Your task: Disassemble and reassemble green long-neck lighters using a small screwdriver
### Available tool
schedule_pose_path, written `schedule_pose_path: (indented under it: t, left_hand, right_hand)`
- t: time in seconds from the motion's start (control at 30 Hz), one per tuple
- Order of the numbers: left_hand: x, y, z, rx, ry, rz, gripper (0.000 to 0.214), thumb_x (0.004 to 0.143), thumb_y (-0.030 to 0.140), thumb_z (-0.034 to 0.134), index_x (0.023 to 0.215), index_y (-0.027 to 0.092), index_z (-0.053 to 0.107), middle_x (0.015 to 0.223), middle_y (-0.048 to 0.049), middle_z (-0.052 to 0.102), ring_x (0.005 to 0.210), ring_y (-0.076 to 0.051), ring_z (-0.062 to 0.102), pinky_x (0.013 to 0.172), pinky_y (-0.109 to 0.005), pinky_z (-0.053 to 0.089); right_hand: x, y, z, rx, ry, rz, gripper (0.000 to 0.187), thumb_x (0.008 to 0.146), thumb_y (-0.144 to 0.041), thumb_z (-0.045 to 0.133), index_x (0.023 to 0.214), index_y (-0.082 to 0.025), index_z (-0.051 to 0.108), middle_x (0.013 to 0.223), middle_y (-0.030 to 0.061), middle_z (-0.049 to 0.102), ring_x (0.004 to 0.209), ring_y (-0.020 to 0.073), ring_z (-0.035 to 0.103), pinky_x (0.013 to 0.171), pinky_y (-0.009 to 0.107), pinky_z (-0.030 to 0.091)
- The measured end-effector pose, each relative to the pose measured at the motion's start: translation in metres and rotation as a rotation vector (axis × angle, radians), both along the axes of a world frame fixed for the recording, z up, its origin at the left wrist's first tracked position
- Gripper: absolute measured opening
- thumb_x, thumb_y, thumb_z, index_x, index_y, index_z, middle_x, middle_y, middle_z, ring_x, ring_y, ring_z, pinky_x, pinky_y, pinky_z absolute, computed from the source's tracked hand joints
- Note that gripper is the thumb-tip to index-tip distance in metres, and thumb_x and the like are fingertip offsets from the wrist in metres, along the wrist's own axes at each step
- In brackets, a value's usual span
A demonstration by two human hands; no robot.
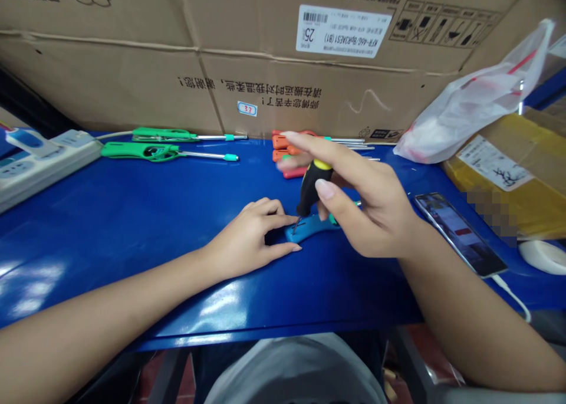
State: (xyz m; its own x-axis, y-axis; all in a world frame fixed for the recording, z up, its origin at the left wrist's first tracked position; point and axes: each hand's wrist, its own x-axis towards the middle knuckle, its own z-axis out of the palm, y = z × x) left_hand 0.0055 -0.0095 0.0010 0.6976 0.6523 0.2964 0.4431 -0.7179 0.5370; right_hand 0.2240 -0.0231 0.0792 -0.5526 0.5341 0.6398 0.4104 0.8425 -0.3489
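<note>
A blue long-nosed gas lighter [305,229] lies flat on the blue table, its front part hidden behind my right hand. My left hand [252,233] rests on the table and pinches the lighter's handle end between forefinger and thumb. In my right hand [367,197] a black screwdriver with a yellow-topped handle [311,186] is gripped at a tilt. Its thin shaft points down onto the lighter's handle, close to my left forefinger. I cannot make out the screw under the tip.
Two green lighters [145,150] lie at the back left, near a white power strip [48,162]. Several red and orange lighters [278,141] lie behind my right hand. A phone [460,233], a white mouse [543,256], a plastic bag [469,109] and cardboard boxes [247,32] surround the table [145,215].
</note>
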Motion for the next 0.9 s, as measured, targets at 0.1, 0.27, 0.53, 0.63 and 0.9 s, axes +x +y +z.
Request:
schedule_pose_path:
  t: [0.1,0.27,0.53,0.63,0.9]
  left_hand:
    - [-0.0001,0.0000,-0.0002,0.003,0.009,0.010,0.037,0.089,0.041,0.077,0.120,0.021,0.073,0.103,-0.0064,0.066,0.099,-0.025,0.062,0.093,-0.044,0.051]
    - [-0.0001,-0.0011,0.0015,-0.005,0.025,0.019,0.035,0.089,0.042,0.077,0.119,0.023,0.074,0.102,-0.0061,0.067,0.099,-0.025,0.063,0.090,-0.043,0.051]
    - [-0.0004,-0.0013,0.0004,0.016,0.015,0.015,0.034,0.090,0.041,0.077,0.118,0.022,0.074,0.100,-0.0057,0.066,0.095,-0.025,0.063,0.087,-0.043,0.051]
    - [-0.0003,-0.0013,0.0012,0.027,0.021,0.021,0.036,0.090,0.043,0.076,0.119,0.022,0.074,0.097,-0.0054,0.065,0.094,-0.025,0.062,0.085,-0.042,0.051]
    - [-0.0007,-0.0006,0.0006,0.005,0.013,0.013,0.035,0.090,0.041,0.076,0.119,0.021,0.073,0.105,-0.0073,0.067,0.100,-0.026,0.063,0.091,-0.044,0.051]
  right_hand:
    - [0.0005,0.0016,-0.0012,0.091,0.006,-0.037,0.036,0.100,-0.023,0.061,0.136,-0.020,0.061,0.124,0.0039,0.075,0.093,0.0138,0.073,0.085,0.027,0.063]
    - [-0.0007,0.0020,-0.0012,0.178,0.009,-0.064,0.030,0.101,-0.033,0.061,0.128,-0.022,0.065,0.119,0.0068,0.075,0.105,0.0208,0.072,0.092,0.037,0.062]
    - [0.0000,0.0018,-0.0038,0.139,0.022,-0.030,0.030,0.100,-0.029,0.062,0.130,-0.024,0.064,0.117,0.0045,0.076,0.089,0.0166,0.072,0.088,0.035,0.062]
    - [-0.0002,0.0041,-0.0057,0.209,0.007,-0.065,0.030,0.099,-0.037,0.063,0.127,-0.025,0.065,0.116,0.0053,0.076,0.095,0.0196,0.072,0.089,0.037,0.062]
    - [-0.0008,0.0033,-0.0040,0.096,0.006,0.028,0.032,0.103,-0.027,0.055,0.135,-0.021,0.060,0.114,0.0052,0.074,0.096,0.0173,0.070,0.091,0.036,0.059]
